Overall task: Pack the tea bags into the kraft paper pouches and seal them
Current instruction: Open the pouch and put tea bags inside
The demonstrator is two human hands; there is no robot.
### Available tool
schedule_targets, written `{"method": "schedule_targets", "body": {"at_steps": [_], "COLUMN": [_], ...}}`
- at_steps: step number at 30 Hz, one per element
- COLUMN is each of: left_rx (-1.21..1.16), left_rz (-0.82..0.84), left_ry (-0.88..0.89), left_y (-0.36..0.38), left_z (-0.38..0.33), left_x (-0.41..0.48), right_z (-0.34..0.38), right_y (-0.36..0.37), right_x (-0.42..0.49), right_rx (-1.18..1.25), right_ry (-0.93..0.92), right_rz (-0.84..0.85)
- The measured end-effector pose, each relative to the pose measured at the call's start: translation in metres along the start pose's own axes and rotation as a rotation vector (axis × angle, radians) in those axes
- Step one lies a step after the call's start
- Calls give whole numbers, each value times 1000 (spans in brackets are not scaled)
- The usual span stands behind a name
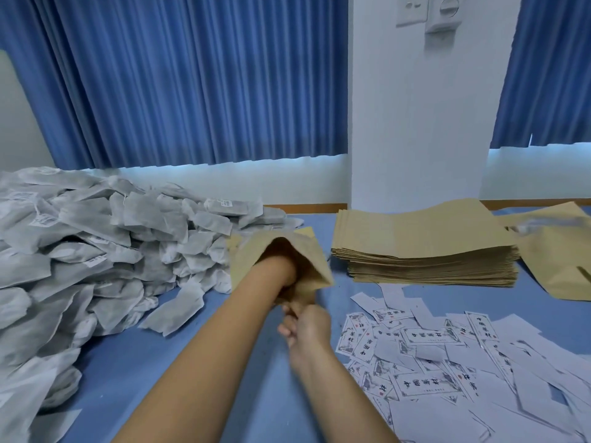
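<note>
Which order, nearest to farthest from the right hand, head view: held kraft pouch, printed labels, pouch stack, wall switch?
1. held kraft pouch, in the grip of the right hand, just ahead.
2. printed labels, beside it on the right.
3. pouch stack, farther back right.
4. wall switch, up on the pillar.

Makeshift packing workroom; blue-clothed table with heaped tea bags, stacked kraft pouches, loose labels; blue curtains behind.
</note>
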State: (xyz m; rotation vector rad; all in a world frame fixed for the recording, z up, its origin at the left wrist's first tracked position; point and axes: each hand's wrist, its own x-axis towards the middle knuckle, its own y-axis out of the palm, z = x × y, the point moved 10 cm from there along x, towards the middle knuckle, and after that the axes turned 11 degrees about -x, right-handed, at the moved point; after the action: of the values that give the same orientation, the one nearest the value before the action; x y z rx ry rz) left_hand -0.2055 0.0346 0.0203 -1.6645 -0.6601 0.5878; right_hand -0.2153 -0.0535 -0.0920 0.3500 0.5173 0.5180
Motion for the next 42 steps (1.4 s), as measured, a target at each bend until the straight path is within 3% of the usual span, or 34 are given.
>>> {"method": "schedule_targets", "body": {"at_steps": [3, 4, 6, 7, 8, 10, 11, 14, 16, 19, 21, 23, 25, 31, 35, 38, 40, 42], "left_rx": [-162, -205, -272, -293, -337, -523, -639, -809, -786, -825, -905, -930, -948, -974, -993, -1015, -1010, -999], "left_rz": [-151, -337, -886, -1141, -1255, -1137, -1013, -712, -702, -824, -794, -750, -751, -899, -939, -925, -940, -953], "left_ry": [267, 400, 574, 542, 409, 132, 99, 346, 428, 350, 297, 277, 267, 280, 303, 296, 289, 287], "left_y": [-5, -21, -54, -61, -62, -49, -39, -5, 7, 15, 22, 28, 30, 19, 16, 18, 17, 17], "left_z": [-31, -41, -39, -26, -8, 27, 33, 7, -7, 0, 10, 17, 22, 30, 29, 30, 30, 29], "left_x": [-31, -50, -109, -134, -142, -120, -104, -86, -89, -90, -85, -82, -84, -99, -101, -99, -101, -103], "right_z": [9, 12, 15, 16, 17, 23, 26, 41, 51, 70, 82, 90, 86, 105, 123, 161, 166, 154], "right_y": [-17, -19, -21, -20, -21, -28, -33, -44, -47, -60, -84, -107, -113, -104, -95, -93, -101, -97], "right_x": [8, 9, 11, 11, 12, 15, 17, 14, 10, 3, 7, 8, 8, 17, 16, -19, -32, -29], "right_rx": [36, 29, 10, 25, 40, -42, -163, -628, -753, -1048, -1452, -1906, -2118, -2009, -1933, -1399, -986, -775], "right_ry": [18, 15, 33, 58, 82, 94, 77, -44, -99, -171, -206, -191, -173, -377, -412, -761, -714, -563], "right_rz": [-23, -14, 12, 37, 62, 87, 100, 157, 261, 392, 264, -18, -139, -314, -200, -182, -49, 87]}}
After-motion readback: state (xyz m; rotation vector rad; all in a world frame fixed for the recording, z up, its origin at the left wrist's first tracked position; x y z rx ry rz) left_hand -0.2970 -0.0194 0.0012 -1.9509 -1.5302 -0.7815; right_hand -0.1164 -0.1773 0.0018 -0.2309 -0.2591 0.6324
